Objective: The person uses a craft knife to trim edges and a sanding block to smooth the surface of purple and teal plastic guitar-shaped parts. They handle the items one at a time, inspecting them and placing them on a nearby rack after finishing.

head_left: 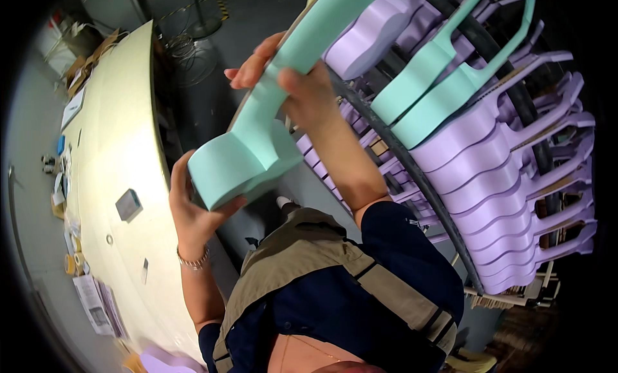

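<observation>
A mint-green ukulele [225, 167] without visible strings is held up in front of me, tilted, with its neck toward the top right. My left hand [194, 212] is closed round the bottom end of its body, thumb on one side and fingers on the other. The neck lies in my right hand [310, 101], whose thumb is on the near side while some fingers show past the far edge. Part of the neck runs out of the picture at the top.
To the right, a rack with black padded bars [412, 173] carries several lilac ukuleles [476, 180] and two mint ones [418, 83]. A cream workbench [122, 147] on the left bears a grey block [129, 205], tape rolls [71, 263] and papers [96, 302]. Cables [190, 57] lie on the floor.
</observation>
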A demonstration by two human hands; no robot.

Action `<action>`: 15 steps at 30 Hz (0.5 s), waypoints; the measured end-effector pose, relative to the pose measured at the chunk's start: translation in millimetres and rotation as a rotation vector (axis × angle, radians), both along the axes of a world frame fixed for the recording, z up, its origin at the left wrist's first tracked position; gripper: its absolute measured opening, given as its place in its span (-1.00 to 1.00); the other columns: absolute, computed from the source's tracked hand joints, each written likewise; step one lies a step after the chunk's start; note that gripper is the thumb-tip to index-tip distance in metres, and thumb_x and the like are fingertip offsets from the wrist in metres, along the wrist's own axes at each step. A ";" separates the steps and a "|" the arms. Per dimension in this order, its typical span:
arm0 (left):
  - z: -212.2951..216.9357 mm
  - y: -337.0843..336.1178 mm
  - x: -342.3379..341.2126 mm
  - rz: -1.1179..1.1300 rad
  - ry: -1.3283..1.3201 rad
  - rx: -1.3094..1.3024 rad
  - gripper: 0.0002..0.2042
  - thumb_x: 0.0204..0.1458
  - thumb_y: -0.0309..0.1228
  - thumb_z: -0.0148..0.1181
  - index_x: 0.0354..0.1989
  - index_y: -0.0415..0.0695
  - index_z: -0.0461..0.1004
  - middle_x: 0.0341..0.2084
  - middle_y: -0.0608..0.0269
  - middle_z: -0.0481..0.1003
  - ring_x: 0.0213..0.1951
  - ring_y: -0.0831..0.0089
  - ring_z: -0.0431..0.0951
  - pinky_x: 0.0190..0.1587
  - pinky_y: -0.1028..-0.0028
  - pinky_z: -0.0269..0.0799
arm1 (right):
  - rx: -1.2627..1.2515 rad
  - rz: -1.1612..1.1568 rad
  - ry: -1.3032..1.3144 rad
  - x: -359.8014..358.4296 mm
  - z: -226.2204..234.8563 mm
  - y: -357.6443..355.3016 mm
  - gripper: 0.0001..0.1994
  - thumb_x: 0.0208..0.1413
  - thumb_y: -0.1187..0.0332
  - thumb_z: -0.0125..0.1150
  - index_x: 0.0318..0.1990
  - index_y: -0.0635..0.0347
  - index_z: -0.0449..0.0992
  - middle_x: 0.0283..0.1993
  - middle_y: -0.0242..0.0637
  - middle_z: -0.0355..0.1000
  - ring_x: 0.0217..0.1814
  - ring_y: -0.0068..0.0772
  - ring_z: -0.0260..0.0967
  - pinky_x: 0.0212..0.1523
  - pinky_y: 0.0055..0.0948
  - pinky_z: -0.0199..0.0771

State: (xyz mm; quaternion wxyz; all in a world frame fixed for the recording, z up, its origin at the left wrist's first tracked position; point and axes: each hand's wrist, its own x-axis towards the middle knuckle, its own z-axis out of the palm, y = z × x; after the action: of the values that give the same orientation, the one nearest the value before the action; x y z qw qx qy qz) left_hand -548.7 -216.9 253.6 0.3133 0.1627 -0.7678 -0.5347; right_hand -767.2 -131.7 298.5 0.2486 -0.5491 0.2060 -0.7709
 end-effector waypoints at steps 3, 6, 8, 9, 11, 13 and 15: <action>-4.1 -26.8 -42.6 -0.377 0.047 0.091 -0.06 -0.48 -0.35 0.55 0.19 -0.22 0.15 0.00 0.12 0.36 0.06 0.32 0.36 0.15 0.34 0.21 | -0.005 0.125 0.148 -23.5 31.5 15.3 -0.57 0.08 0.27 0.15 0.06 0.31 0.29 -0.43 -0.25 0.38 -0.39 -0.30 0.41 0.02 -0.11 0.41; -9.7 -36.4 -69.9 -0.271 0.108 -0.123 -0.10 -0.27 -0.25 0.46 0.28 -0.19 0.05 0.15 -0.01 0.25 0.21 0.21 0.23 0.24 0.28 0.07 | 0.267 -0.355 0.189 -26.6 54.4 33.1 -0.54 0.05 0.30 0.17 0.03 0.43 0.27 -0.40 -0.17 0.37 -0.39 -0.30 0.39 -0.17 -0.17 0.39; -9.2 -35.7 -71.6 -0.228 0.146 -0.092 -0.15 -0.21 -0.24 0.42 0.27 -0.16 0.08 0.15 -0.01 0.25 0.20 0.20 0.24 0.24 0.24 0.08 | 0.235 -0.536 0.064 -44.3 54.3 34.9 -0.58 -0.01 0.31 0.29 -0.06 0.34 0.33 -0.45 -0.40 0.36 -0.46 -0.66 0.30 -0.42 -0.62 0.33; -10.9 -36.8 -69.8 -0.224 0.121 -0.101 -0.17 -0.20 -0.23 0.41 0.27 -0.16 0.09 0.14 0.00 0.26 0.20 0.20 0.25 0.24 0.23 0.09 | 0.256 -0.671 0.023 -52.7 57.9 39.1 -0.59 -0.02 0.33 0.28 -0.06 0.34 0.31 -0.38 -0.31 0.39 -0.40 -0.53 0.35 -0.35 -0.53 0.36; -14.7 -40.2 -63.0 -0.219 0.076 -0.113 -0.20 -0.17 -0.23 0.39 0.26 -0.15 0.11 0.13 0.01 0.27 0.19 0.21 0.27 0.23 0.21 0.11 | 0.253 -0.933 -0.071 -69.1 71.3 50.8 -0.68 -0.02 0.42 0.23 -0.11 0.32 0.37 -0.38 -0.29 0.41 -0.41 -0.47 0.36 -0.37 -0.50 0.36; -20.9 -41.8 -56.9 -0.190 0.056 -0.127 -0.22 -0.16 -0.25 0.38 0.25 -0.15 0.12 0.12 0.02 0.29 0.18 0.20 0.28 0.22 0.22 0.13 | 0.223 -1.129 -0.104 -85.8 81.6 58.2 -0.76 0.01 0.49 0.17 -0.14 0.29 0.39 -0.48 -0.41 0.33 -0.51 -0.57 0.25 -0.50 -0.57 0.25; -25.1 -42.4 -53.6 -0.171 0.048 -0.130 -0.24 -0.15 -0.26 0.38 0.25 -0.15 0.12 0.12 0.03 0.29 0.17 0.21 0.29 0.21 0.23 0.15 | 0.242 -1.242 -0.083 -114.4 87.2 71.9 -0.75 0.01 0.48 0.16 -0.13 0.28 0.35 -0.50 -0.44 0.28 -0.55 -0.60 0.19 -0.54 -0.55 0.20</action>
State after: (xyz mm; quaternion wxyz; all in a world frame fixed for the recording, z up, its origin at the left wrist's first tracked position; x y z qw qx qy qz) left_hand -602.3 -259.3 228.5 0.2945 0.0630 -0.8043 -0.5122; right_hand -881.6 -59.8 385.8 -0.1769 -0.2651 0.5619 -0.7633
